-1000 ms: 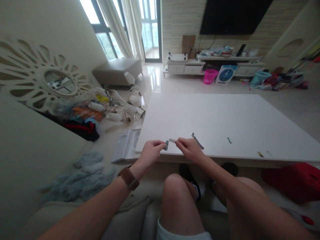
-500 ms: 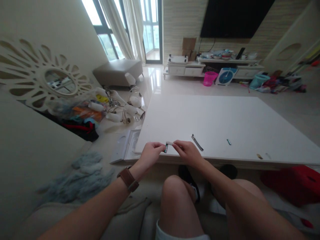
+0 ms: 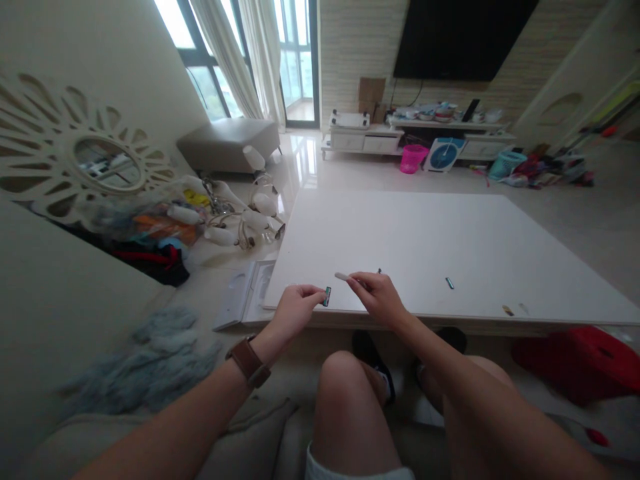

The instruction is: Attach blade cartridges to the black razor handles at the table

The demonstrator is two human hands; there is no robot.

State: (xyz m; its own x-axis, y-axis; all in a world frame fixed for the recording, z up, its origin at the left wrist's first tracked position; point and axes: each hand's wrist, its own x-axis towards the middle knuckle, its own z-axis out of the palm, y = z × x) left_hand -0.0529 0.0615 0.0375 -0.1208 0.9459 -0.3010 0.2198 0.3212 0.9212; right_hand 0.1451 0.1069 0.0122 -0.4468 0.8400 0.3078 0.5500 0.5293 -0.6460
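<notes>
Our left hand [image 3: 300, 305] pinches a small, flat, dark-and-green rectangular piece [image 3: 327, 297] between thumb and fingertips, holding it at the near edge of the smooth, glossy white tabletop [image 3: 425, 233]. Our right hand [image 3: 379, 295] pinches a slim, pale, round-ended stick [image 3: 342, 276], its free end pointing left, just beyond the green piece and apart from it. A dark tip [image 3: 379, 271] shows behind the right knuckles; the rest is hidden. To the right of that hand lies a second thin green-and-dark strip [image 3: 449, 283], and farther right a tiny gold-and-black scrap [image 3: 508, 311]. Around our left wrist is a broad brown strap [image 3: 249, 363], leathery in look. Left of the left hand sits an opened white box [image 3: 234, 303] with shallow moulded hollows; whether they hold anything we cannot tell. Farther left, a crinkled clear plastic bag [image 3: 120, 217] lies around orange and yellow soft stuff, and nearer us lies a fluffy grey-blue cloth [image 3: 145, 360]. Well beyond both hands stand a bright pink openwork basket [image 3: 413, 159], its contents unclear, and, to its right, a light-blue basket [image 3: 504, 167] beside heaped red items.
</notes>
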